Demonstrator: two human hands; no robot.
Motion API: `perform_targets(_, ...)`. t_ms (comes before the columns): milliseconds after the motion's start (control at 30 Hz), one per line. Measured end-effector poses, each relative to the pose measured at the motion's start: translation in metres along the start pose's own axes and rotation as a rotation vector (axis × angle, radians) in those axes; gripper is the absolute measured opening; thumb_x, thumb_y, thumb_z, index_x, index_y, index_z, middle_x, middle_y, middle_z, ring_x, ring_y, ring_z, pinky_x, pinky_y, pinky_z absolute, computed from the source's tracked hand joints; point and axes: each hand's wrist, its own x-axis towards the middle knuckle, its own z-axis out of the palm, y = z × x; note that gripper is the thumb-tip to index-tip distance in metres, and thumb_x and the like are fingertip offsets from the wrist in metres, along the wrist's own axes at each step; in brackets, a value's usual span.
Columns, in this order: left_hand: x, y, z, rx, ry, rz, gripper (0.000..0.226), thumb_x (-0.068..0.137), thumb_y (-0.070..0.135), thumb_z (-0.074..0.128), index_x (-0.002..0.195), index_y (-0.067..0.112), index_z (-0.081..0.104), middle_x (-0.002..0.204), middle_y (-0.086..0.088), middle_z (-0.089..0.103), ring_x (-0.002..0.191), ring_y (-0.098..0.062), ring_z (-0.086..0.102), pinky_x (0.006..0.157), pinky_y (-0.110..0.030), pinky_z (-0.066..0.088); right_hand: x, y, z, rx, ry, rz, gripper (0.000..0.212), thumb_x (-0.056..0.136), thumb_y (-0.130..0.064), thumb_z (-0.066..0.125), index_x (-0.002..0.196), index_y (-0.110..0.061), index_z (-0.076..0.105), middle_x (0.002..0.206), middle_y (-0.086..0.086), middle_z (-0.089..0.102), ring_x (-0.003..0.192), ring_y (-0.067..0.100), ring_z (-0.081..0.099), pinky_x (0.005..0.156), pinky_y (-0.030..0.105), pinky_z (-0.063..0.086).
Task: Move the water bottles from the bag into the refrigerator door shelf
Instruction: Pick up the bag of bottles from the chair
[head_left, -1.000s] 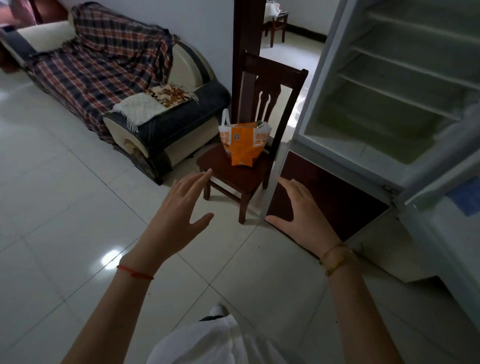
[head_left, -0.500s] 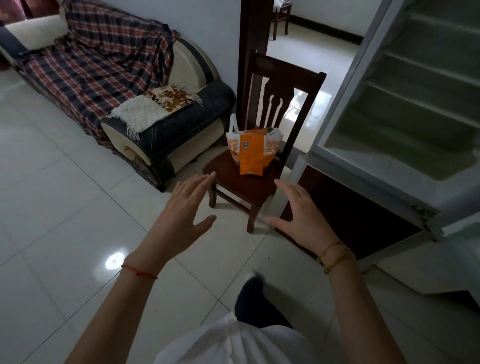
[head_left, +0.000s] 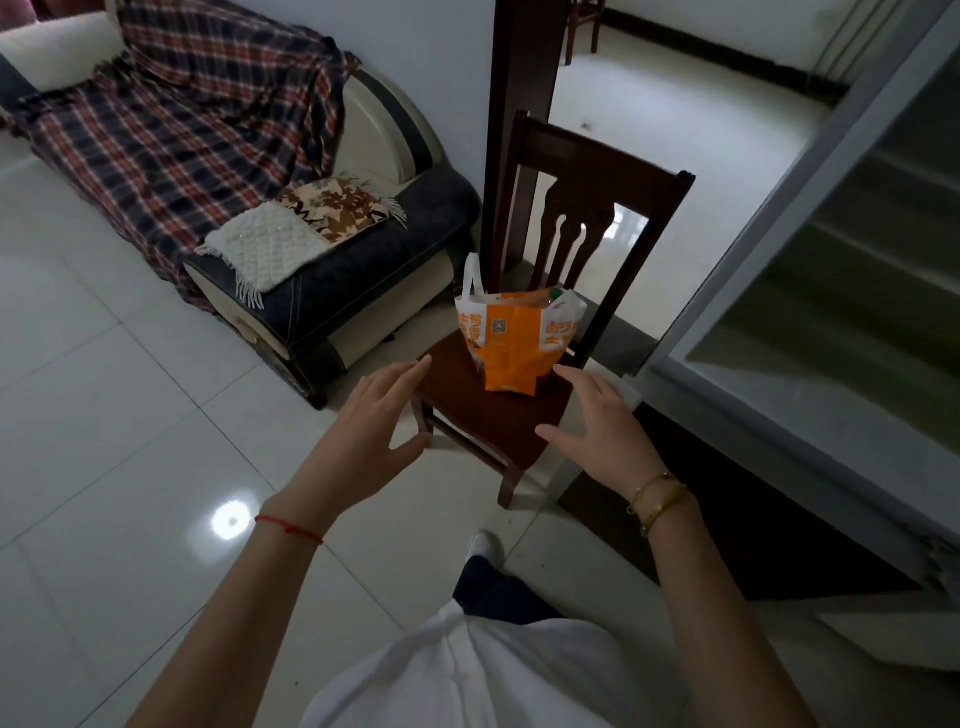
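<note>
An orange and white bag (head_left: 514, 338) stands upright on the seat of a dark wooden chair (head_left: 483, 410). Its contents are mostly hidden; only a bit of something shows at its open top. My left hand (head_left: 374, 421) and my right hand (head_left: 597, 421) are both stretched forward, fingers spread, holding nothing, a little short of the bag on either side. The open refrigerator (head_left: 831, 291) stands at the right with bare shelves; its door shelf is out of view.
A sofa (head_left: 332, 291) with a plaid blanket stands left of the chair. A dark wooden door frame (head_left: 519, 104) rises behind the chair. Glossy white floor tiles (head_left: 104, 415) lie around. My leg and foot (head_left: 483, 551) are below.
I have stepped closer to the chair; the bag looks larger and nearer to both hands. The refrigerator has slid toward the right edge. Both hands stay spread and hold nothing.
</note>
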Motion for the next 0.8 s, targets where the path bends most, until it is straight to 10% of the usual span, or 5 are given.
perform_targets(800,0.331,-0.103,0.052,-0.180,-0.207,-0.343,0.073,0.089,0.032,0.062,0.151,0.021,0.025,0.153,-0.007,0.036,0.138,-0.024,0.039,0.112,-0.040,0.038,0.318,0.090,-0.017,-0.014,-0.011,0.288,0.051,0.085,-0.020,0.068,0.131,-0.011,0.048,0.137,0.010,0.047,0.129,0.026,0.042,0.102,0.038,0.044)
